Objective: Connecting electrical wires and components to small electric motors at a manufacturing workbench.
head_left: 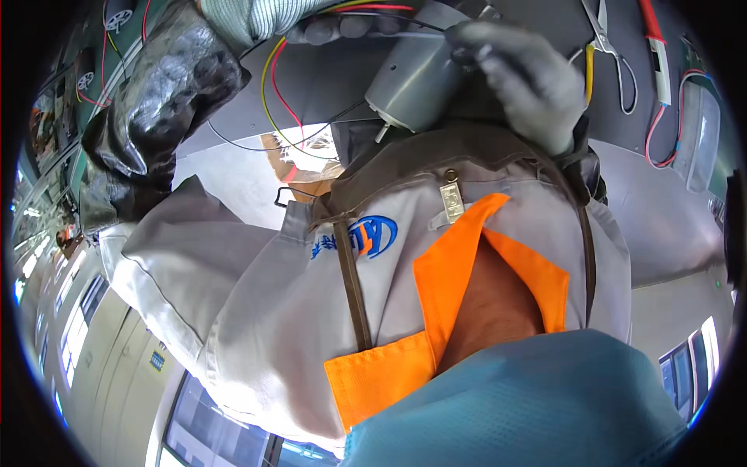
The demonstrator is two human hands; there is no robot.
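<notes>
A grey cylindrical motor (pixel 412 74) lies tilted at the table's near edge, its thin metal shaft pointing toward me. My left hand (pixel 338 29), in a grey glove, is curled left of the motor over red and yellow wires (pixel 274 74); the image edge cuts off part of it. A black wire (pixel 416 23) stretches from there toward my right hand (pixel 529 82). That gloved hand is blurred at the motor's right side, its fingertips pinched together where the black wire ends. A loop of thin dark wire (pixel 257 148) hangs below the table edge.
Scissors (pixel 607 43), a yellow-handled tool (pixel 589 74) and a red-and-white pen-like tool (pixel 658 58) lie on the dark table to the right. Beside them is a translucent plastic container (pixel 698 136). More wired parts (pixel 117 19) lie at far left. An open cardboard box (pixel 296 163) stands below the edge.
</notes>
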